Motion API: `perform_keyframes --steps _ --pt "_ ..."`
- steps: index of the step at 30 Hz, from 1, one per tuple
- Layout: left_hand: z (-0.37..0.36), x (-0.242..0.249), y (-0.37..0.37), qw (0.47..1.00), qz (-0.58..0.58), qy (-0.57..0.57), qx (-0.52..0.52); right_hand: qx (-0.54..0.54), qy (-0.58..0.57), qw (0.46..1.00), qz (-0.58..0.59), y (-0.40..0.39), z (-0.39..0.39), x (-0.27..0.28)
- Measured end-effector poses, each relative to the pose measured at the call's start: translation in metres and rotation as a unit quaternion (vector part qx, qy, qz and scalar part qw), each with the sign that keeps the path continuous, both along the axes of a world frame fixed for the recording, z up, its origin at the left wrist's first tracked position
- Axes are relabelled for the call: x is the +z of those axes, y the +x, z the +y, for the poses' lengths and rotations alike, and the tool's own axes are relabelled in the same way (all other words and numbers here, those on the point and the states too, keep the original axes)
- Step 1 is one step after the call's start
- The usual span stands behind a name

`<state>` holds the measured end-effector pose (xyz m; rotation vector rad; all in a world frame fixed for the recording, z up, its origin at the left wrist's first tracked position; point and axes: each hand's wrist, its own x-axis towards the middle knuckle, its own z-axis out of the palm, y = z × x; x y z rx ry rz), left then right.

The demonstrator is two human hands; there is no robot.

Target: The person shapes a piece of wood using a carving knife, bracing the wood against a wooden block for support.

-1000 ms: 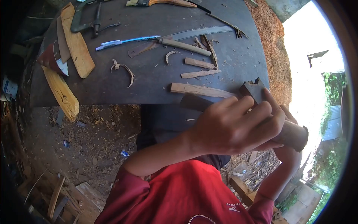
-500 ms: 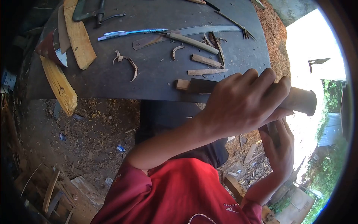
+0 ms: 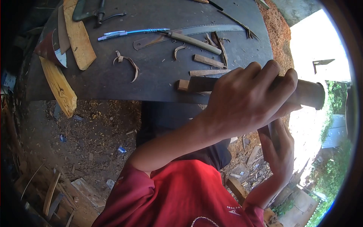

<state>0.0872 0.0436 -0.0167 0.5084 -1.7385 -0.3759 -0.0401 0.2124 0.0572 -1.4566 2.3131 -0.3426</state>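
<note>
My left hand [image 3: 249,96] is closed around a dark tool [image 3: 312,95], with a flat, blade-like part showing to the left of the fist and a round, tube-like end to the right. Beside the flat part, at the table edge, the squared end of a wooden stick [image 3: 183,84] pokes out. Lower right, my right hand [image 3: 279,145] curls its thumb and fingers around something dark, mostly hidden, that I cannot make out. Two short wood pieces [image 3: 210,61] lie just beyond my left hand, near curled wood shavings [image 3: 224,51].
On the dark table [image 3: 159,79] lie a wooden-handled tool [image 3: 194,42], a metal ruler [image 3: 211,28], a blue pen [image 3: 132,32], a clamp [image 3: 99,13] and yellowish boards [image 3: 81,45]. Curled sandpaper [image 3: 51,49] rests at the left. Wood scraps litter the ground below.
My left hand and the dark tool have shifted slightly up, the tube-like end also to the right. My right hand has moved a little to the left.
</note>
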Motion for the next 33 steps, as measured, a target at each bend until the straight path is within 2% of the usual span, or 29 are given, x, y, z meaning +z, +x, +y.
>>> perform_keyframes --steps 5,12,16,18,33 --pt "-0.003 0.000 0.008 1.000 0.001 0.003 0.013 -0.018 0.002 1.000 -0.023 0.003 0.001 0.000" --pt "-0.008 0.001 0.012 1.000 -0.005 -0.001 0.001 0.035 -0.019 0.999 0.007 0.004 0.000 0.003" --pt "-0.009 0.005 0.014 1.000 -0.007 0.010 -0.006 0.024 -0.020 0.999 -0.002 0.006 0.000 0.004" --pt "-0.007 0.011 0.018 0.998 -0.008 0.051 -0.032 0.018 -0.020 1.000 -0.005 0.008 0.000 0.005" --pt "-0.006 0.009 0.022 0.997 -0.020 0.059 -0.044 0.018 -0.052 0.998 -0.008 0.007 0.013 -0.014"
